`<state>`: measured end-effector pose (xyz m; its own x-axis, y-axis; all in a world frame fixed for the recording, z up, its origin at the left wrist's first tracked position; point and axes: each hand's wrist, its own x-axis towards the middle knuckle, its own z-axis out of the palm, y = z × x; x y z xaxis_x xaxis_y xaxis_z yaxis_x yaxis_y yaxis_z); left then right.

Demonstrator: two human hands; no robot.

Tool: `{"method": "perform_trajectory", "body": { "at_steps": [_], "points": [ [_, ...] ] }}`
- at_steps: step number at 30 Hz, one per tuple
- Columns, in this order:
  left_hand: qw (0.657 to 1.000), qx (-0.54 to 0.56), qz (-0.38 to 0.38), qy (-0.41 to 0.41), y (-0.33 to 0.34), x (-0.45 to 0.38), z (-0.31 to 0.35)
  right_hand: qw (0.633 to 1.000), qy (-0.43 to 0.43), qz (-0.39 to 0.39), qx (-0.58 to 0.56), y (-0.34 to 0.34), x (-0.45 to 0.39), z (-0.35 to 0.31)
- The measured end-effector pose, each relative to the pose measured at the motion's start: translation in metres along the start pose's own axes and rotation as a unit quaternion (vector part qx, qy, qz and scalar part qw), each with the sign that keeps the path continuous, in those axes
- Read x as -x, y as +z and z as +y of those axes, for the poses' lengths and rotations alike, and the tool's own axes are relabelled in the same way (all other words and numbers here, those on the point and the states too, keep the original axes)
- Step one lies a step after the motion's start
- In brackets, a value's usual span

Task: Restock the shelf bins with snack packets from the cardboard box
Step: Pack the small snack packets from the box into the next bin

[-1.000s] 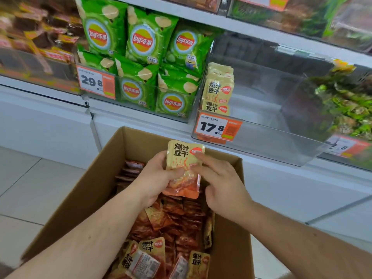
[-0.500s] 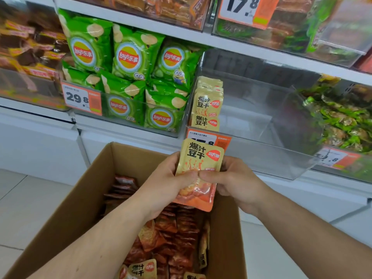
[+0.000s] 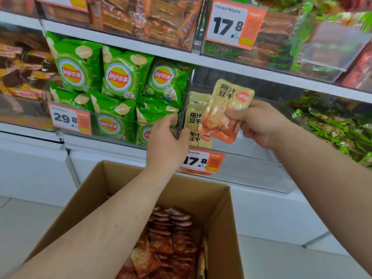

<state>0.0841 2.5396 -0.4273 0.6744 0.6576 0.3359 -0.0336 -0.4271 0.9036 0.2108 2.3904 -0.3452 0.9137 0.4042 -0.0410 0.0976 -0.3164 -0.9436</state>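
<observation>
Above the cardboard box (image 3: 94, 198), our right hand (image 3: 259, 125) pinches a snack packet (image 3: 225, 111) at the clear bin (image 3: 251, 170); our left hand (image 3: 167, 141) grips its left front corner.

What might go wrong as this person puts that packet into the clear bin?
The right hand pinches the packet only by its edge, so it might slip. The few packets already in the bin lean against its left wall and might topple if bumped. The left hand grips the divider there.
</observation>
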Motion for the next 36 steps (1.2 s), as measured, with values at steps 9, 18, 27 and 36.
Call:
{"method": "perform_trajectory", "body": {
  "at_steps": [9, 18, 27, 36],
  "points": [
    [0.999, -0.025, 0.001, 0.035, 0.005, -0.001, -0.008, 0.956, 0.231, -0.181, 0.013, 0.027, -0.051, 0.058],
    [0.998, -0.033, 0.016, 0.05, 0.008, 0.001, -0.012, 0.965, 0.17, -0.158, 0.126, 0.038, -0.042, 0.052],
    [0.998, -0.052, 0.003, 0.047, 0.008, -0.002, -0.016, 0.978, 0.025, 0.022, 0.207, 0.057, -0.051, 0.05],
    [0.997, -0.048, 0.012, 0.056, 0.01, -0.002, -0.018, 0.962, 0.074, -0.078, 0.253, 0.068, -0.041, 0.044]
  ]
}}
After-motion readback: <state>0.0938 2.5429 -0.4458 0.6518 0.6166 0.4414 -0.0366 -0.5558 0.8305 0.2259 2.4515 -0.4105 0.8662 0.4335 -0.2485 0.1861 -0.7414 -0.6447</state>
